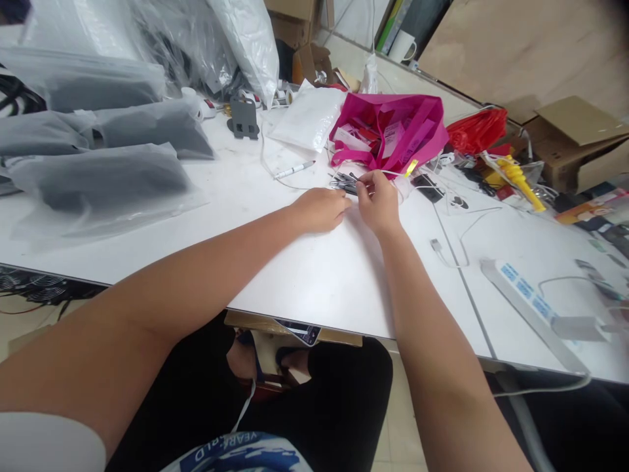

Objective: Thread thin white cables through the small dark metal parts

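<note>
Presently, your left hand is curled low over the white table; whether it grips anything cannot be told. Your right hand, close beside it, has thumb and fingers bent toward one another at a pile of thin dark pieces; whether you are pinching one is unclear. That pile lies just beyond your left fingertips. Past your left hand lies a pen; beyond your right, a pink bag. A power strip sits well right of both hands, grey bags well left.
</note>
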`<state>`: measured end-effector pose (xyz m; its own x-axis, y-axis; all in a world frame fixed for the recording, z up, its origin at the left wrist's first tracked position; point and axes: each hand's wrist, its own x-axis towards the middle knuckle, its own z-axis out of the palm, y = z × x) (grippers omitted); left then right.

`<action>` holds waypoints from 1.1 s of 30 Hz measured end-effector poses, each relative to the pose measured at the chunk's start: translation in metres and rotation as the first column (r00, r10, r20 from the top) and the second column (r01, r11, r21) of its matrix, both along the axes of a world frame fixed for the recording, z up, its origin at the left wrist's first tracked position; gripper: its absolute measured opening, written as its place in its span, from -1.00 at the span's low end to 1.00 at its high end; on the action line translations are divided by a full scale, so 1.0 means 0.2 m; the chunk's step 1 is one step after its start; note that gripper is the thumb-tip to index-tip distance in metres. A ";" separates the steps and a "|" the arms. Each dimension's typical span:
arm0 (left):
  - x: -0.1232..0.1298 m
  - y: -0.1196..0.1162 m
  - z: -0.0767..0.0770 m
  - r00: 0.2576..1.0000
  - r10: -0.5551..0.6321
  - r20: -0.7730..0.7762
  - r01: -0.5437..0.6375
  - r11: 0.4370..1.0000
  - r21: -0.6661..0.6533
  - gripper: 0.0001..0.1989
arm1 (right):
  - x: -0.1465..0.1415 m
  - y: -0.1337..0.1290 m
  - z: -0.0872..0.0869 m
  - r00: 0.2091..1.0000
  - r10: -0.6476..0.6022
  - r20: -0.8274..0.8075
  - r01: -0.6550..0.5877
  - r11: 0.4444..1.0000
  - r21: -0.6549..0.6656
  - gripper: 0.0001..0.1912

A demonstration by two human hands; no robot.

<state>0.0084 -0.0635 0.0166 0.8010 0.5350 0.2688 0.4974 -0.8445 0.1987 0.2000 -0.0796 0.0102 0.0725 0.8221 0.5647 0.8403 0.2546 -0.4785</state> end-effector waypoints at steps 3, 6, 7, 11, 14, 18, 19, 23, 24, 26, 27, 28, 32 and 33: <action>-0.01 0.03 0.00 0.998 0.013 0.055 -0.011 0.999 -0.033 -0.67 | -0.01 -0.01 0.00 1.000 0.015 0.006 -0.015 1.000 -0.012 -0.97; -0.02 0.05 -0.01 0.997 0.042 0.066 -0.038 0.997 -0.061 -0.68 | -0.03 -0.01 0.01 1.000 0.018 0.015 -0.018 0.999 -0.033 -0.98; -0.02 0.06 -0.02 0.997 0.051 0.063 -0.047 0.997 -0.066 -0.69 | -0.04 -0.02 0.02 1.000 0.012 0.005 -0.012 0.999 -0.041 -0.98; -0.02 0.08 -0.04 0.994 0.068 0.083 -0.063 0.996 -0.055 -0.68 | -0.07 -0.04 0.03 0.996 0.000 -0.088 -0.006 0.998 -0.065 -0.98; -0.02 0.09 -0.04 0.992 0.054 0.112 -0.048 0.998 -0.051 -0.71 | -0.08 -0.05 0.03 0.989 0.018 -0.145 -0.027 0.998 -0.063 -0.97; -0.02 0.08 -0.04 0.991 0.057 0.121 -0.048 0.996 -0.073 -0.75 | -0.09 -0.05 0.03 0.992 0.007 -0.124 -0.014 0.998 -0.062 -0.97; -0.02 0.08 -0.04 0.989 0.059 0.136 -0.048 0.996 -0.079 -0.76 | -0.09 -0.05 0.03 0.992 0.005 -0.125 -0.013 0.998 -0.059 -0.97; -0.01 0.08 -0.06 0.960 0.123 0.252 -0.088 0.985 -0.146 -0.79 | -0.08 -0.04 0.01 0.988 0.009 -0.155 -0.019 0.998 -0.064 -0.96; -0.01 0.08 -0.06 0.948 0.153 0.279 -0.106 0.979 -0.176 -0.80 | -0.07 -0.03 0.01 0.986 0.010 -0.167 -0.023 0.997 -0.073 -0.95; -0.01 0.08 -0.06 0.924 0.215 0.315 -0.143 0.961 -0.239 -0.80 | -0.06 -0.02 0.00 0.979 0.020 -0.205 -0.042 0.994 -0.103 -0.95; 0.00 0.08 -0.06 0.913 0.244 0.326 -0.158 0.950 -0.268 -0.80 | -0.05 -0.02 0.00 0.974 0.026 -0.225 -0.056 0.990 -0.127 -0.94; 0.00 0.08 -0.06 0.902 0.271 0.336 -0.170 0.939 -0.299 -0.80 | -0.05 -0.02 0.00 0.969 0.034 -0.243 -0.074 0.985 -0.158 -0.94; 0.01 0.11 -0.06 0.832 0.355 0.428 -0.150 0.885 -0.441 -0.79 | -0.04 -0.02 0.00 0.953 0.069 -0.294 -0.152 0.951 -0.268 -0.85; 0.02 0.12 -0.06 0.805 0.369 0.465 -0.124 0.871 -0.475 -0.79 | -0.03 -0.02 0.00 0.952 0.083 -0.294 -0.170 0.944 -0.283 -0.83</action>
